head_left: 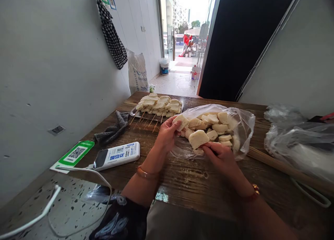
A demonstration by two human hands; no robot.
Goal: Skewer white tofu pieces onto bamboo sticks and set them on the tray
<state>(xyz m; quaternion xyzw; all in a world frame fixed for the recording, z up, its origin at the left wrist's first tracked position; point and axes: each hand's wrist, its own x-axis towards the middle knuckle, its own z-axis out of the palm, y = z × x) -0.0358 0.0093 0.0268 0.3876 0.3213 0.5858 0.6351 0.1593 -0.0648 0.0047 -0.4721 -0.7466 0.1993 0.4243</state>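
My left hand (166, 135) pinches a pale bread slice (181, 122) between thumb and fingers at the near left side of an open transparent plastic bag (246, 123). Closed on the lower edge of another bread slice (198, 139) is my right hand (221, 159), held in front of the bag's opening. Whether a stick lies under its fingers I cannot tell. Many more cut bread pieces (220, 128) lie loose in the bag. Beyond my left hand, skewered bread slices (156, 103) are piled on a metal tray (133, 112), their wooden sticks pointing towards me.
A bundle of thin wooden sticks (273, 159) and crumpled plastic bags (300, 139) lie to the right on the wooden table (188, 177). At left are a dark grey cloth (112, 128), a white device (120, 156) with a cable, and a green QR card (77, 153).
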